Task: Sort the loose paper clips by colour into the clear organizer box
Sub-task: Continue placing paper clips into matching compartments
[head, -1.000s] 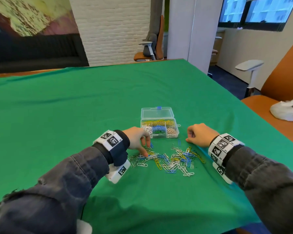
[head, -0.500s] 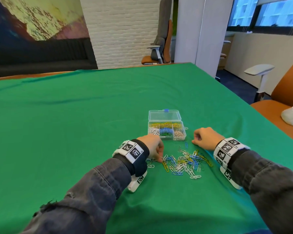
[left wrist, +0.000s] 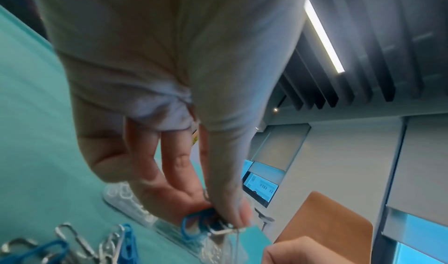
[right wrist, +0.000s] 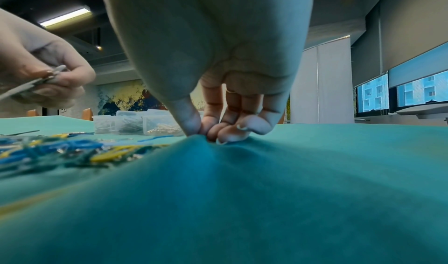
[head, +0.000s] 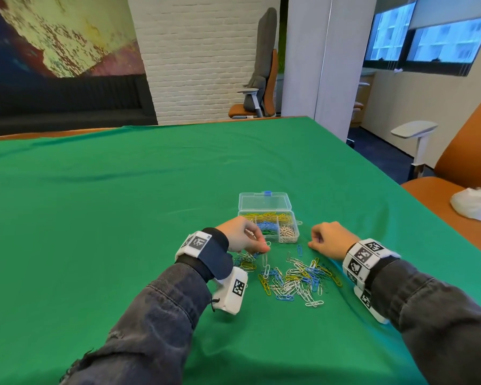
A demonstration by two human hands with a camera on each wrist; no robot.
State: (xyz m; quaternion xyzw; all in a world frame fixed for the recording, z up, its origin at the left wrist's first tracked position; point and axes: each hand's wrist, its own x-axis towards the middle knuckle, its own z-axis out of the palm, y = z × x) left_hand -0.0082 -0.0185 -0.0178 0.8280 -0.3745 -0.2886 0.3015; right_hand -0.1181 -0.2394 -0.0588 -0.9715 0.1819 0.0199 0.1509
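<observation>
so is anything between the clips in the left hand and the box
Nothing visible. The left hand pinches its clips right at the open box's near edge, lid folded back, compartments uncovered.

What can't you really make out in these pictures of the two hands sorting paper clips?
- How many clips the left hand pinches: left wrist view, fingertips cover them, and motion blur.
- Whether the right hand holds a clip: right wrist view, fingertips bunch the green cloth and hide it.
- The box's near-left compartment: head view, the left hand covers it.
- Pile count: head view, clips too small and tangled.
</observation>
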